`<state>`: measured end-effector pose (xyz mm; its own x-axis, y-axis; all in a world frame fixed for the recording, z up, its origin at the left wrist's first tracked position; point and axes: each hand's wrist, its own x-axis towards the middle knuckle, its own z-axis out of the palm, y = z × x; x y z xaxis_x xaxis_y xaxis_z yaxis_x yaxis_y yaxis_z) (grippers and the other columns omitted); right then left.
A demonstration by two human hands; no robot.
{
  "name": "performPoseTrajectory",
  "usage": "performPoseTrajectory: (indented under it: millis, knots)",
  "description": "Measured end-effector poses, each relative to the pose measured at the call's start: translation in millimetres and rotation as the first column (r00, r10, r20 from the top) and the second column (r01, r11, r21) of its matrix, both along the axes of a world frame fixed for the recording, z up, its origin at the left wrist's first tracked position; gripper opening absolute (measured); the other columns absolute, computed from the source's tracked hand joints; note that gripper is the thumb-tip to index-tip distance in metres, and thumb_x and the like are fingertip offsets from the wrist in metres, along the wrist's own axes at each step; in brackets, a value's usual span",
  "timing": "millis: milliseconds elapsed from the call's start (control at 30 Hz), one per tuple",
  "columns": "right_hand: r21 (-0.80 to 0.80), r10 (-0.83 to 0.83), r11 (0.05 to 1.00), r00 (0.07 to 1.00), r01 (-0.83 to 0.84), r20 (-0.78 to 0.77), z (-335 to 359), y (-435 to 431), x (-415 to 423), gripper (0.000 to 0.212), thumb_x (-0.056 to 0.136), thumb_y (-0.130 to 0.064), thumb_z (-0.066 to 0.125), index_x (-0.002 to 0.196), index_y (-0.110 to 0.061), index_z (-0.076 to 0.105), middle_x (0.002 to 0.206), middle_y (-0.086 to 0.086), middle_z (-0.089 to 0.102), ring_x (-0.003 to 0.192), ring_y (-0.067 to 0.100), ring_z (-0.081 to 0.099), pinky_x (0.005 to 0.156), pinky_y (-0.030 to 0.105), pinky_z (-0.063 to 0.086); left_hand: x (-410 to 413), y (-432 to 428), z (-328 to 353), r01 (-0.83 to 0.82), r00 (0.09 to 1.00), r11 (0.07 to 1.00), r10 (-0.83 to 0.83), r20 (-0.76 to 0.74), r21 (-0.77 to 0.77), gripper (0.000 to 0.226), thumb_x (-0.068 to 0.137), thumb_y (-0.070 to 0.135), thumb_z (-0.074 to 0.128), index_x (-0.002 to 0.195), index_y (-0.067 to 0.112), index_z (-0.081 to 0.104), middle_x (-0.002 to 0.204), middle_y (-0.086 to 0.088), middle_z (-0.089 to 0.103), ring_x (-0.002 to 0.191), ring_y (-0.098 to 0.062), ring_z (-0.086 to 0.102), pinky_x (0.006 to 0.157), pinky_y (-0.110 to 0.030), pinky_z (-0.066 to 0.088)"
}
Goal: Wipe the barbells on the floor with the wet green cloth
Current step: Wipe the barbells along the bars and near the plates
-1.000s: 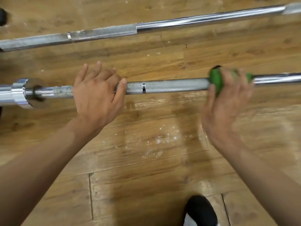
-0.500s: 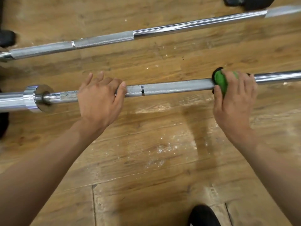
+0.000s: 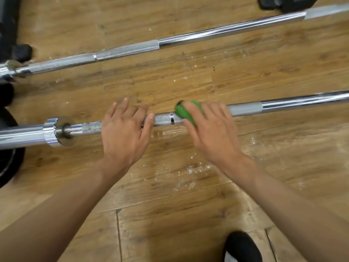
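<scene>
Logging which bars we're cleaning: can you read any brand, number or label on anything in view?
None can be read.
The near bar, its collar, the far bar and the cloth show no lettering.
The black plate at the left edge is dark and cut off; any marking on it cannot be made out.

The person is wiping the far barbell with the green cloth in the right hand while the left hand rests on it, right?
No. The head view shows the green cloth in the right hand on the near barbell; the left hand rests on that same bar.
</scene>
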<state>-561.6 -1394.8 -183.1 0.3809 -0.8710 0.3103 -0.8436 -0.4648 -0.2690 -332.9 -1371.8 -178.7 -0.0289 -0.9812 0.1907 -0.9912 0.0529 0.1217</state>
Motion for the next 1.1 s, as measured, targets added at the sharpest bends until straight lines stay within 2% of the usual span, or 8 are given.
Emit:
performPoseTrajectory:
  millis: [133,267,333,433,567,767,900,1100]
  knots:
    - [0.027,-0.218,0.976,0.976,0.218,0.005,1.8,4.3,-72.3,0.04,0.109,-0.04,0.037,0.136,-0.018,0.057,0.107,0.006,0.068,0.096,0.028,0.055,0.092,0.043,0.036,-2.9,25.0,0.7,0.019,1.0,1.0,-0.019,-0.001,0.016,0.057,0.111,0.045,0.028,0.139,0.011,0.065,0.13,-0.01,0.071,0.145,-0.037,0.046,0.119,-0.053,0.034]
    - [0.075,-0.386,0.921,0.919,0.381,0.074,10.2,31.6,-47.0,0.032,0.104,-0.034,0.044,0.123,-0.018,0.064,0.104,0.006,0.07,0.098,0.029,0.054,0.097,0.044,0.033,-8.6,51.2,3.5,0.037,0.999,0.998,-0.039,0.027,0.058,0.066,0.111,0.05,0.017,0.144,0.011,0.06,0.142,-0.009,0.065,0.149,-0.037,0.041,0.119,-0.053,0.034]
    - [0.08,-0.332,0.942,0.94,0.326,0.079,14.4,50.1,-6.8,0.029,0.103,-0.034,0.045,0.119,-0.02,0.065,0.099,0.004,0.07,0.094,0.025,0.054,0.094,0.04,0.032,-11.0,63.7,6.3,0.041,0.998,0.995,-0.045,0.043,0.094,0.068,0.111,0.05,0.016,0.145,0.011,0.059,0.144,-0.009,0.063,0.149,-0.036,0.041,0.116,-0.053,0.036]
    - [0.07,-0.137,0.988,0.991,0.137,-0.007,12.3,77.0,37.6,0.036,0.107,-0.038,0.04,0.129,-0.022,0.062,0.105,0.0,0.069,0.094,0.025,0.056,0.093,0.042,0.035,-11.0,81.2,11.2,0.096,0.992,0.983,-0.107,0.063,0.156,0.065,0.111,0.048,0.017,0.146,0.01,0.057,0.143,-0.009,0.064,0.143,-0.035,0.049,0.106,-0.051,0.043]
    - [0.066,0.073,0.995,0.996,-0.069,-0.057,9.4,91.9,-7.2,0.037,0.109,-0.043,0.041,0.14,-0.024,0.051,0.104,0.002,0.066,0.094,0.024,0.056,0.09,0.039,0.038,-10.2,99.9,18.8,0.145,0.986,0.964,-0.16,0.052,0.223,0.062,0.111,0.048,0.02,0.141,0.01,0.059,0.129,-0.008,0.07,0.136,-0.033,0.057,0.095,-0.046,0.05]
    - [-0.024,-0.251,0.968,0.966,0.25,-0.061,4.3,102.8,-135.5,0.049,0.11,-0.04,0.034,0.132,-0.007,0.061,0.102,0.015,0.067,0.093,0.035,0.056,0.09,0.048,0.038,-20.6,113.7,20.4,0.193,0.979,0.938,-0.204,0.01,0.289,0.071,0.11,0.052,0.015,0.126,0.007,0.066,0.129,-0.013,0.071,0.135,-0.036,0.057,0.105,-0.048,0.049]
    - [0.032,-0.433,0.901,0.9,0.432,0.043,-1.3,128.0,-125.3,0.039,0.106,-0.03,0.041,0.127,-0.004,0.062,0.105,0.016,0.064,0.104,0.035,0.051,0.106,0.058,0.036,-28.8,117.9,21.2,0.223,0.971,0.912,-0.238,0.002,0.346,0.086,0.108,0.06,0.003,0.133,0.004,0.062,0.132,-0.017,0.069,0.14,-0.035,0.053,0.119,-0.052,0.038]
    - [0.037,-0.254,0.967,0.965,0.252,0.07,3.1,168.3,-19.4,0.033,0.103,-0.031,0.047,0.123,-0.016,0.068,0.1,0.003,0.068,0.091,0.027,0.056,0.092,0.044,0.036,-38.8,143.0,22.9,0.205,0.965,0.905,-0.25,0.075,0.374,0.087,0.108,0.06,0.003,0.14,0.004,0.06,0.137,-0.015,0.067,0.141,-0.036,0.052,0.121,-0.057,0.034]
